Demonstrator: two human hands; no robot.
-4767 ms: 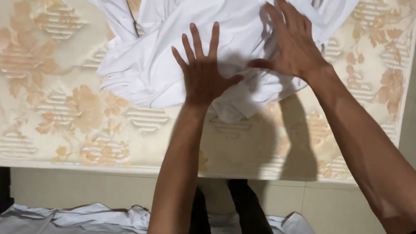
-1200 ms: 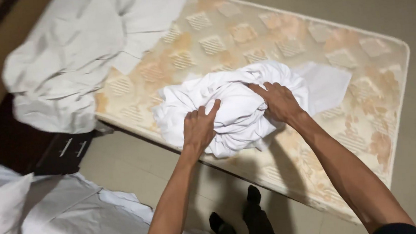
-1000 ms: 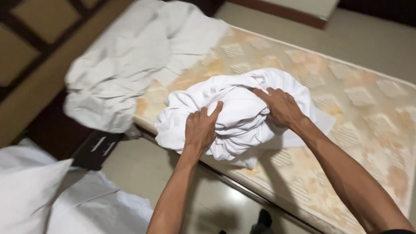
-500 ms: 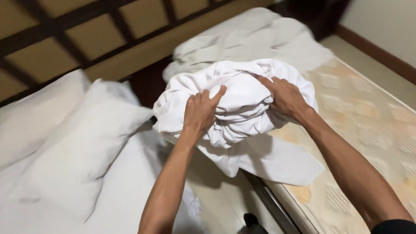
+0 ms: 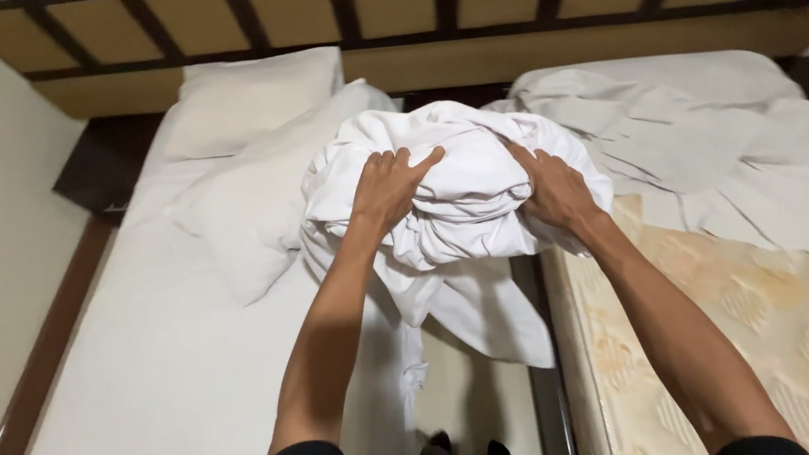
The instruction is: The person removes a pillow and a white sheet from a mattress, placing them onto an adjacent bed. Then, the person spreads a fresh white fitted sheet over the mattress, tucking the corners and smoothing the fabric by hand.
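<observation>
While the person stands in the gap between two beds, both hands grip a bundled white sheet (image 5: 465, 193) held up at chest height over that gap. Left hand (image 5: 386, 185) closed on the bundle's left side, fingers spread over the cloth, thumb on top. Right hand (image 5: 552, 190) clamped on its right side. Loose tail of sheet hangs down between the forearms. Left bed (image 5: 144, 377): made up white, two pillows (image 5: 251, 143) at the head. Right bed: bare patterned mattress (image 5: 774, 322), crumpled white linen (image 5: 709, 142) heaped at its head. Dark slatted headboard (image 5: 404, 3) behind both.
</observation>
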